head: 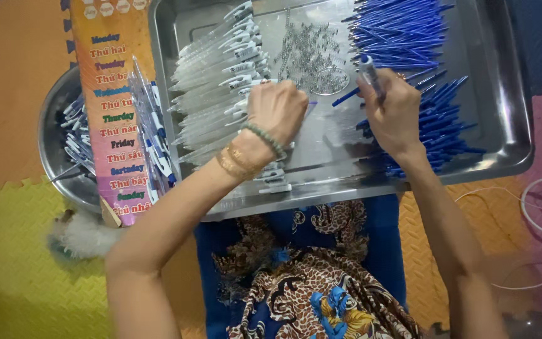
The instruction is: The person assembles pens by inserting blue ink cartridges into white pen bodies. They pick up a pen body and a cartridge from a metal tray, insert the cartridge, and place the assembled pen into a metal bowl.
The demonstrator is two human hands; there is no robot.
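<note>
A patterned cloth (308,276) of brown, blue and orange lies nearest, over the person's lap, on foam floor mats (14,251) of yellow, orange and pink. Just beyond it a steel tray (509,125) holds the work. The left hand (276,110) hovers over the tray's middle, its grip curled into a loose fist with the back upward; what it pinches, if anything, cannot be told. A green bead bracelet (266,138) and gold bangles (236,160) circle that wrist. The right hand (393,113) is closed around an upright blue pen (369,72), tip end rising above the fingers, over the tray's right half. Beside and beneath it lies a heap of blue refills (440,125), with a second heap at the tray's far edge. Clear pen barrels (214,81) with white clips are stacked in the tray's left half, just beside the left hand. A scatter of small metal springs (312,56) lies between barrels and refills. Left of the tray a coloured card (117,125) stands propped, finished pens (152,132) leaning against it, and a round steel bowl (51,144) behind holds more. A white cable (534,213) curls on the mat at right.
</note>
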